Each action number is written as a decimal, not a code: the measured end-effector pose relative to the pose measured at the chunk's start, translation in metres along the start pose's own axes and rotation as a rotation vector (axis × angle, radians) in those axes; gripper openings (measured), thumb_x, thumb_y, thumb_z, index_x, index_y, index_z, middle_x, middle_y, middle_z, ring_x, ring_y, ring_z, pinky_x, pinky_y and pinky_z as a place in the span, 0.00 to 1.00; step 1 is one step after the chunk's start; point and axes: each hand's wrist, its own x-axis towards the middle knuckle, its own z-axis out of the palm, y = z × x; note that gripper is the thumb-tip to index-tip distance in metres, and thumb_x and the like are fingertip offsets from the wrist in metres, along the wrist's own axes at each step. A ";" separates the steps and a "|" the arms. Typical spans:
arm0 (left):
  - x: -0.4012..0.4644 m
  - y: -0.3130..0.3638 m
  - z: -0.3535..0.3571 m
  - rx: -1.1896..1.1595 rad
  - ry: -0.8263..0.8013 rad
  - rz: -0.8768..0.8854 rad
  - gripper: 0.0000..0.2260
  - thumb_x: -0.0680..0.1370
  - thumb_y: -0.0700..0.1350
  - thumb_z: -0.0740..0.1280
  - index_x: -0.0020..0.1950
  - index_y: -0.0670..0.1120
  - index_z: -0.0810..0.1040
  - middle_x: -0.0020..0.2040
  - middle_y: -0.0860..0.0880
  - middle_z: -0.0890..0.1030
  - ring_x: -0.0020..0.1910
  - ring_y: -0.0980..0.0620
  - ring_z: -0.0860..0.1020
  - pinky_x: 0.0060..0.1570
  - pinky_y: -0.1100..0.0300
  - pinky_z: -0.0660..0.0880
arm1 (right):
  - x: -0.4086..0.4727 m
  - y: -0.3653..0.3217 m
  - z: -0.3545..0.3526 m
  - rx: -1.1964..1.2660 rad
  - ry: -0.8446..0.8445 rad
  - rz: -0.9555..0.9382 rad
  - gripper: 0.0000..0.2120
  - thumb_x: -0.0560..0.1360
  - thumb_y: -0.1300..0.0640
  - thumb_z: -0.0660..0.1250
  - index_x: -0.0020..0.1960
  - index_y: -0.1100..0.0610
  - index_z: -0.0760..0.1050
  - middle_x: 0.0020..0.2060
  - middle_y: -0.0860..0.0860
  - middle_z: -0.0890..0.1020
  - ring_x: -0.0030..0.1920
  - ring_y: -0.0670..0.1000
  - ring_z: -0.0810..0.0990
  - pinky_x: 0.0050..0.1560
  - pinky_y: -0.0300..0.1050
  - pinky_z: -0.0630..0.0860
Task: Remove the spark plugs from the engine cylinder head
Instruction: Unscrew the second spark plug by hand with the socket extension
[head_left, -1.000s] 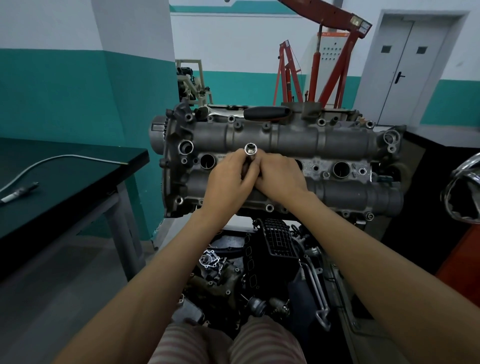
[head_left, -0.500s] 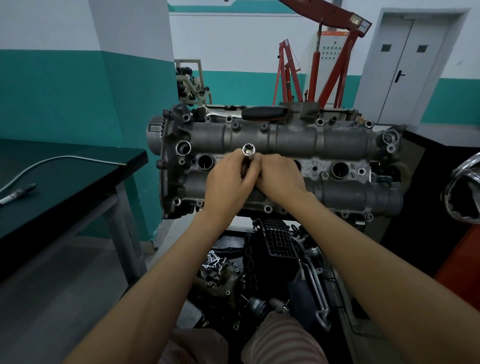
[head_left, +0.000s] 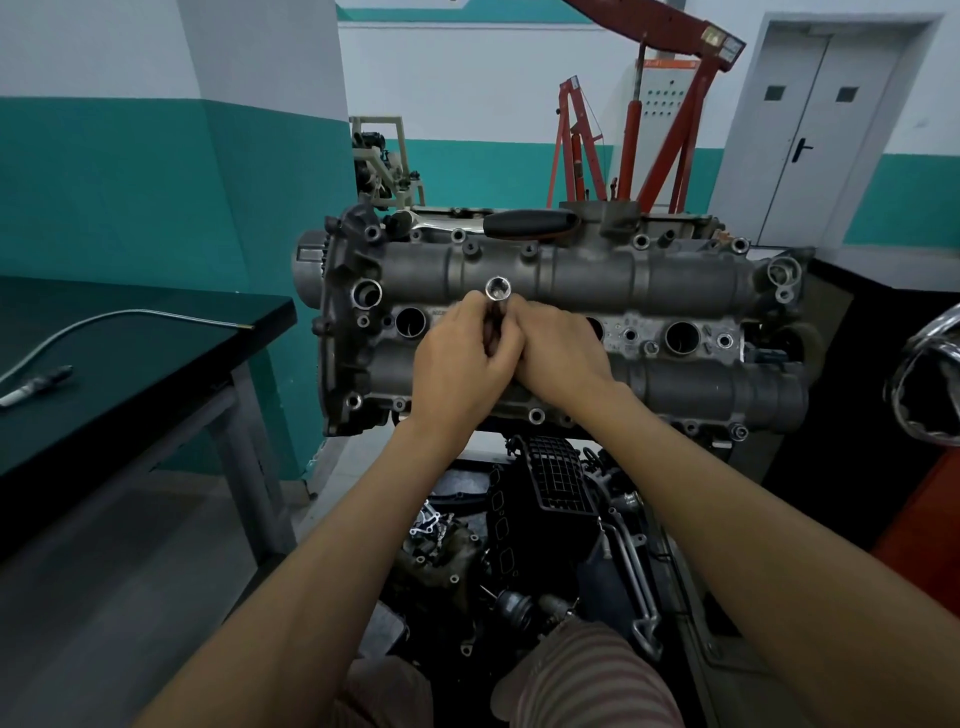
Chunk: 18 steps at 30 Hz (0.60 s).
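We see two bare forearms (head_left: 322, 561) with no sleeves, watch or rings, and legs in pale trousers (head_left: 592, 680) striped faintly pink and grey.

Grey cylinder head (head_left: 597, 270) lying lengthwise, open plug wells, chrome socket tool (head_left: 498, 289) upright in one

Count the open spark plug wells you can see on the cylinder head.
3: one left of the hands, one peeking out just right of the right hand, one further right. Another may be hidden under the hands, where the socket stands.
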 end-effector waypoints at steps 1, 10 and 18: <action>0.000 0.000 0.000 0.003 -0.003 -0.007 0.11 0.78 0.47 0.61 0.39 0.42 0.70 0.30 0.51 0.70 0.31 0.53 0.69 0.32 0.59 0.65 | 0.000 0.000 0.000 0.010 0.010 -0.004 0.09 0.76 0.52 0.58 0.50 0.57 0.69 0.44 0.54 0.79 0.43 0.58 0.78 0.35 0.45 0.60; 0.003 0.005 -0.003 -0.019 0.029 -0.009 0.17 0.78 0.48 0.65 0.32 0.42 0.69 0.24 0.51 0.68 0.28 0.48 0.70 0.31 0.55 0.65 | 0.001 0.000 -0.002 0.010 0.008 0.062 0.13 0.77 0.52 0.56 0.43 0.59 0.75 0.39 0.57 0.81 0.41 0.60 0.78 0.34 0.44 0.61; 0.001 0.003 -0.001 -0.033 0.018 -0.045 0.10 0.78 0.47 0.62 0.39 0.44 0.70 0.28 0.54 0.70 0.29 0.57 0.70 0.30 0.64 0.63 | 0.000 0.000 -0.002 0.075 0.006 0.004 0.07 0.75 0.53 0.59 0.49 0.56 0.69 0.45 0.53 0.79 0.43 0.58 0.77 0.35 0.45 0.62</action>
